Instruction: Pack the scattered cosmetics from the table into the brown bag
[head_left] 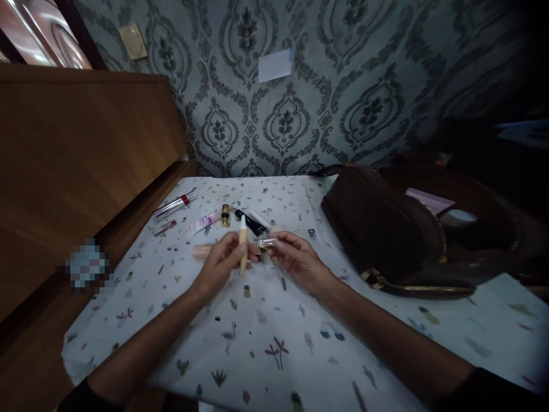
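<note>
Cream tube (243,235): in the middle of the frame, over the white cloth (206,332), standing nearly straight with its white tip (243,221) up, maybe so the tip is easy to see.
Left hand (223,253): thumb and fingers pinch the cream tube around its middle, which leaves both ends sticking out.
Right hand (299,258): fingers grip a small silver piece (267,242), just beside the tube. It seems held by its end because it is so little.
Brown bag (377,223): right side of the frame, mouth gaping, maybe so things inside are easy to reach.
Peach tube (201,252): just behind the left hand, partly hidden. I can't tell if the fingers touch it.
Black tube (249,222) and white tube (258,218): past the hands, side by side, close enough to grab.
Little things: a pink tube (202,223), a gold-and-black bottle (225,215) and a silver tube (171,207) lie spread out left of the middle, perhaps so each can be seen.
Wall (253,126): at the top, with swirly leaf shapes.
</note>
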{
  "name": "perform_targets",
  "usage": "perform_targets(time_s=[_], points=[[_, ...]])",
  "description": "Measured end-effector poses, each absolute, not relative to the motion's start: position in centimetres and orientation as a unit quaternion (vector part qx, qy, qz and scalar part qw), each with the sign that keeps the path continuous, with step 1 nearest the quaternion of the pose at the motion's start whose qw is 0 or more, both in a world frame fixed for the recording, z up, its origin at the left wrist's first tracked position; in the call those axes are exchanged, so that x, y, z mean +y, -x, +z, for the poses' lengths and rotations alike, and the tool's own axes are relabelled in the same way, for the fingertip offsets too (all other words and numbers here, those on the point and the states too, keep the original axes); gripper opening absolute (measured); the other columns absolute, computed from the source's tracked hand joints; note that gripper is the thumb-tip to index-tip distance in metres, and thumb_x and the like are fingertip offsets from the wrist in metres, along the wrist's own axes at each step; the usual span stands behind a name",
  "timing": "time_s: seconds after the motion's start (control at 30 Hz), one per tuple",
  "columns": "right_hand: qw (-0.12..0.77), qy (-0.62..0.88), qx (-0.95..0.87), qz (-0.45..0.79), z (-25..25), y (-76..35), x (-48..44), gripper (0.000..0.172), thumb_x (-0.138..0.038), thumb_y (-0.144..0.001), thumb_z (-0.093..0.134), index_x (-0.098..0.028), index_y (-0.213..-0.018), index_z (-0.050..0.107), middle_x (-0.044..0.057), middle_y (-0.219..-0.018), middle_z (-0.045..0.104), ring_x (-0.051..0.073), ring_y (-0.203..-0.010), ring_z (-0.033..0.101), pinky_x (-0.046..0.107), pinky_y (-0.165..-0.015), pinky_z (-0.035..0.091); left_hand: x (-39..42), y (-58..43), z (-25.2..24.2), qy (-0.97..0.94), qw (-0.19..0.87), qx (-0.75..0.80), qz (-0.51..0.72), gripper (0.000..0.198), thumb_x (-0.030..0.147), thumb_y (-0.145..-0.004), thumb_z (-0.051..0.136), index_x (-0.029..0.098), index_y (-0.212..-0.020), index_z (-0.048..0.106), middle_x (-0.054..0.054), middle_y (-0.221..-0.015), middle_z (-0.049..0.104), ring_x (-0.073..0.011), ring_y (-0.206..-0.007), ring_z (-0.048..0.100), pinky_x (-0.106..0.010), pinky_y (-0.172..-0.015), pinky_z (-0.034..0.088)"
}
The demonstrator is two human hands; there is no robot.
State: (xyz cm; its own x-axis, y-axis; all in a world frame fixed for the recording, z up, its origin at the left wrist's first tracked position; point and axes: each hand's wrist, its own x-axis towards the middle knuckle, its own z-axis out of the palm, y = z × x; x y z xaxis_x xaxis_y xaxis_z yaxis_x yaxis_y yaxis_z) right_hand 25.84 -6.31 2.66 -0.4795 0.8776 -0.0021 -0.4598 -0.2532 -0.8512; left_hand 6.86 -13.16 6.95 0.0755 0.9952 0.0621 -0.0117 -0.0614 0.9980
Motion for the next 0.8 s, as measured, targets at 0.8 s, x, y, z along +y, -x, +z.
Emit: perform_targets(time_s=[0.8], points=[[0.500, 0.293, -0.647, 0.495, 2.7, -26.9, -9.2, 0.019, -0.033, -0.075, 0.082, -0.022, -0.090, 0.076, 0.004, -0.088, 0.070, 0.016, -0.076, 0.064, 0.026, -0.060, 0.050, -14.4, -9.7, 3.1, -0.444, 0.639, 0.406, 0.479, 0.039, 0.052, -0.083, 0.075, 0.018, -0.098, 0.063, -0.004, -0.091, 0.069, -0.0150, -0.076, 0.067, -0.024, -0.066, 0.055]])
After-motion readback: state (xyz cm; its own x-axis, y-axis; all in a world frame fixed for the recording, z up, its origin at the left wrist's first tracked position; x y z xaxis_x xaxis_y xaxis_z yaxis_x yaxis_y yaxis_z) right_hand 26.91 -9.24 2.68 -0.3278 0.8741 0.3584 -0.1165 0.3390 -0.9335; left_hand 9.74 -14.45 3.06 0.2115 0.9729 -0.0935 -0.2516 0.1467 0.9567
